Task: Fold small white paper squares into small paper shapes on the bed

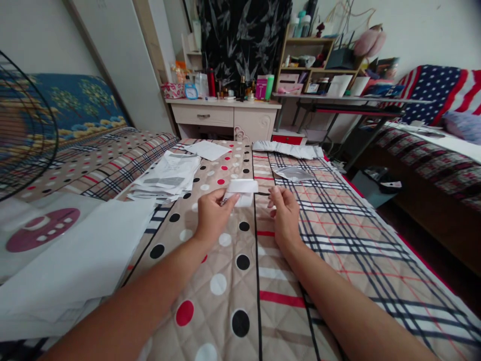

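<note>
Over the middle of the bed, a small folded white piece of paper [242, 187] is pinched between the thumb and fingers of my left hand [213, 208]. A flap lies across its top, and its left end is hidden by my fingers. Just to the right, apart from the paper, is my right hand [286, 213]. Its fingers are loosely curled and a little apart, the thumb is raised, and nothing shows between them.
On the left lie a stack of papers [169, 173], a single sheet [208, 149] and large white sheets [86, 250]. A folded white strip [287, 149] and a greyish flat packet [293, 173] lie beyond my right hand. A fan [26, 125] stands at the left edge.
</note>
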`<state>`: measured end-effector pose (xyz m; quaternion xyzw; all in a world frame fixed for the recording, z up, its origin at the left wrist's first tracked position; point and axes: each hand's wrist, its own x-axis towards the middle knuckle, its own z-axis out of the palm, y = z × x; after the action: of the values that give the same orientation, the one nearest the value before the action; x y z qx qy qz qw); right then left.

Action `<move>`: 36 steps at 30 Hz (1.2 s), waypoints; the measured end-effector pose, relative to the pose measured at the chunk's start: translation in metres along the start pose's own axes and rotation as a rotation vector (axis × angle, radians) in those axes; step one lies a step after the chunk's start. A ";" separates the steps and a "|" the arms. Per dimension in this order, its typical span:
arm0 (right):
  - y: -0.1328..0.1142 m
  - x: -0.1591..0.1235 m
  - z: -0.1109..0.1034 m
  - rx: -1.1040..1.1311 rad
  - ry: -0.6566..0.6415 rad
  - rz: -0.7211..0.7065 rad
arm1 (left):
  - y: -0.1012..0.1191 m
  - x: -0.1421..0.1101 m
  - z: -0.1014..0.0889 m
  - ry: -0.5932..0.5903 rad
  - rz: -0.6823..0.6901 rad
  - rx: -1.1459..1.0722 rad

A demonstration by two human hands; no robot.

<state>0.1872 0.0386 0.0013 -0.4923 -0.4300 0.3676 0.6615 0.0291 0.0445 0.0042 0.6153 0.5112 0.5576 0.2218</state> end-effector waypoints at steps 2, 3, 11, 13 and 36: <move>0.001 0.000 0.002 -0.018 -0.049 0.035 | -0.001 0.002 0.003 0.009 -0.284 -0.292; 0.001 0.000 0.003 0.002 -0.104 0.072 | -0.001 0.002 0.004 -0.001 -0.384 -0.423; -0.001 -0.003 0.006 0.144 -0.326 0.194 | 0.003 -0.005 0.010 -0.113 -0.629 -0.709; -0.002 -0.002 0.005 0.130 -0.320 0.205 | 0.002 -0.006 0.010 -0.128 -0.628 -0.721; -0.002 0.007 -0.008 0.175 -0.451 0.427 | -0.005 -0.002 0.006 -0.298 -0.194 -0.237</move>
<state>0.1973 0.0422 0.0033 -0.4186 -0.4196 0.6334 0.4975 0.0333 0.0461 -0.0029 0.6085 0.4602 0.4927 0.4185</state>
